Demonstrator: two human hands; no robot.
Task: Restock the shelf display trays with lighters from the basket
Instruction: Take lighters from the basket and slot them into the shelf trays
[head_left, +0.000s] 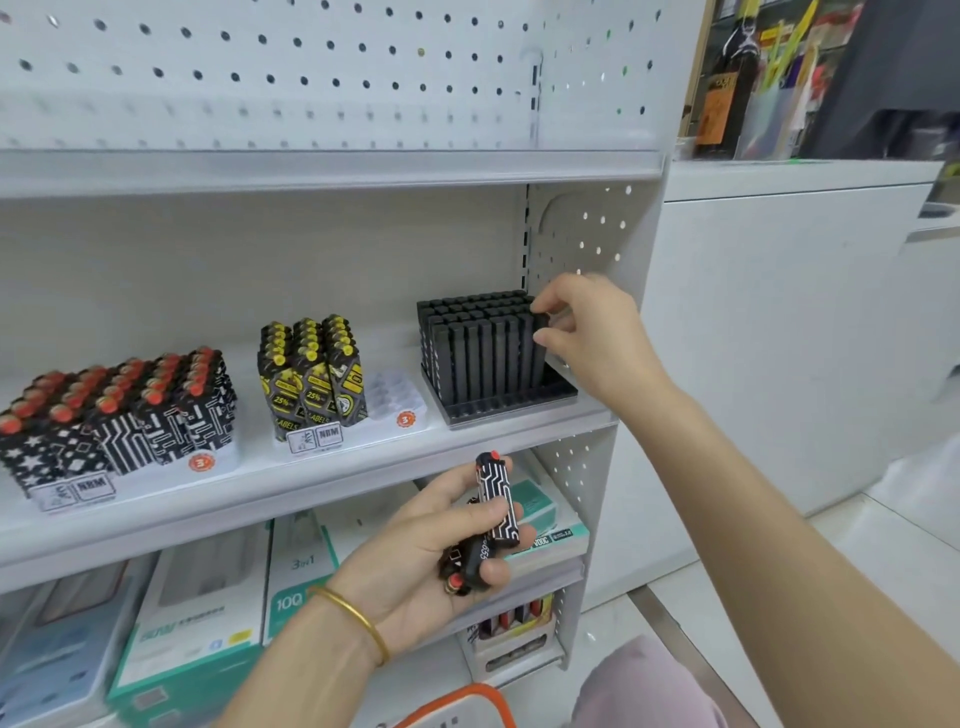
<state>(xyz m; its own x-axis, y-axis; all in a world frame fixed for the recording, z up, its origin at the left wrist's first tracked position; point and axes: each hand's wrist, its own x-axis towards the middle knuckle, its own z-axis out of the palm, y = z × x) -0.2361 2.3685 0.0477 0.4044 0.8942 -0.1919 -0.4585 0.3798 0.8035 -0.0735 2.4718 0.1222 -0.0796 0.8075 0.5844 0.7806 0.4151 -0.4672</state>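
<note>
A white shelving unit (311, 78) with a pegboard back fills the view, and its middle shelf (311, 483) carries three display trays. On the lower shelf lie flat teal-and-white boxes (197, 623). At the left, a white tray (218, 460) is packed with black-and-white patterned lighters (119, 410) with red caps. In the middle, a clear tray (395, 395) holds yellow-and-black lighters (311, 369) on its left side, with open slots on its right. At the right, a black tray (509, 408) stands nearly full of slim black lighters (478, 343). The right hand (597, 332) reaches to that tray's right edge, thumb and forefinger pinching the end lighter (537, 358). The left hand (415, 551), below the shelf edge, has its fingers curled round a bunch of patterned lighters, one red-capped lighter (497, 499) standing upright. An orange-rimmed basket (457, 701) shows at the bottom edge. A gold bangle (358, 618) circles the left wrist
</note>
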